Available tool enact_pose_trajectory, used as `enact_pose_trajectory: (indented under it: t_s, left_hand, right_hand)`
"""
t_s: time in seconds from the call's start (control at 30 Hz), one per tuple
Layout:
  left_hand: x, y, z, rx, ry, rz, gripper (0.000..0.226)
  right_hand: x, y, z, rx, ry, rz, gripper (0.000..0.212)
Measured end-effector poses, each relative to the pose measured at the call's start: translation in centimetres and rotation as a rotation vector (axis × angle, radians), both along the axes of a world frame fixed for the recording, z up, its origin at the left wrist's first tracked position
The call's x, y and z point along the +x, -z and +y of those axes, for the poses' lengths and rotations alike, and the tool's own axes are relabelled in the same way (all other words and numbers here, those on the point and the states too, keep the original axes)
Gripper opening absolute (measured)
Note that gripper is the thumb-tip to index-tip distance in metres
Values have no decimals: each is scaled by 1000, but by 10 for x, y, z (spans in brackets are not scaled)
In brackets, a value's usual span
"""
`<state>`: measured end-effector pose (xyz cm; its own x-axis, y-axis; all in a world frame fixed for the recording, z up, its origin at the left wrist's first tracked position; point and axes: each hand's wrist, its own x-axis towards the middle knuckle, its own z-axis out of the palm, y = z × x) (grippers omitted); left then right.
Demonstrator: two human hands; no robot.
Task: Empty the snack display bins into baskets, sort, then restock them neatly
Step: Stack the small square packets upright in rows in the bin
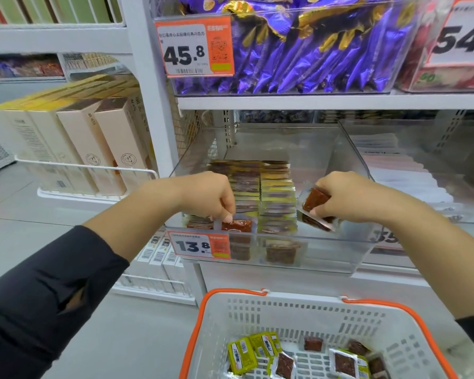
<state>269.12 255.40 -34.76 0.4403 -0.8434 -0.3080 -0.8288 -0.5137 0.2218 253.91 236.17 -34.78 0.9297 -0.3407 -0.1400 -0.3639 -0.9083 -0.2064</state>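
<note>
Two hands in clear bin (pixel 340 258); left fingers (pixel 226 212) pinch flat packet (pixel 237 225); right fingers (pixel 323 210) grip glossy packets (pixel 314 201)

The clear bin (pixel 271 242) on my shelf holds neat upright rows of snack packets (pixel 263 192), yellow-edged with brown squares showing. Below it, the white basket (pixel 257 310) with orange rim holds a scatter of loose packets (pixel 298 356), some face up in yellow-green, some showing brown.
</note>
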Motion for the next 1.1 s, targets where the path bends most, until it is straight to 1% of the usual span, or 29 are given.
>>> enact_pose_trajectory:
  t_s: [0.1, 0.17, 0.23, 0.33, 0.5, 0.6, 0.67, 0.73, 0.8, 0.87, 0.9, 0.97, 1.0, 1.1]
  left_hand:
    - [0, 1, -5, 48, 26, -45, 20]
    - [-2, 1, -6, 64, 61, -111, 14]
    - [-5, 1, -6, 48, 110, -210, 12]
    - [-9, 2, -3, 45, 134, -282, 16]
    - [-9, 3, 11, -82, 106, -361, 20]
    - [-3, 1, 26, -183, 36, -311, 17]
    - [3, -1, 37, -303, -57, -227, 13]
    - [7, -2, 46, -409, -129, -173, 12]
    - [8, 1, 51, -449, -157, -148, 22]
    - [7, 6, 53, -454, -161, -140, 25]
    - [6, 9, 52, -462, -163, -140, 25]
    - [6, 13, 51, -490, -170, -144, 24]
    - [7, 15, 50, -512, -175, -145, 23]
    - [10, 18, 47, -588, -198, -110, 20]
  right_hand:
    - [-2, 6, 1, 10, 11, -26, 29]
    - [-3, 9, 2, 19, -6, -63, 23]
    - [-3, 9, 4, 81, -32, -134, 18]
    - [0, 5, 10, 195, -57, -230, 18]
    - [12, 12, 15, 272, -79, -291, 17]
    - [20, 19, 16, 337, -122, -284, 18]
    - [24, 24, 18, 299, -172, -263, 21]
    - [29, 27, 22, 232, -250, -245, 32]
    - [35, 29, 27, 93, -340, -223, 30]
    - [42, 30, 32, -8, -411, -184, 31]
    - [45, 30, 34, -15, -444, -167, 32]
    - [53, 29, 37, 15, -508, -121, 24]
    - [58, 29, 38, 5, -541, -89, 24]
    - [72, 34, 37, -147, -613, -14, 49]
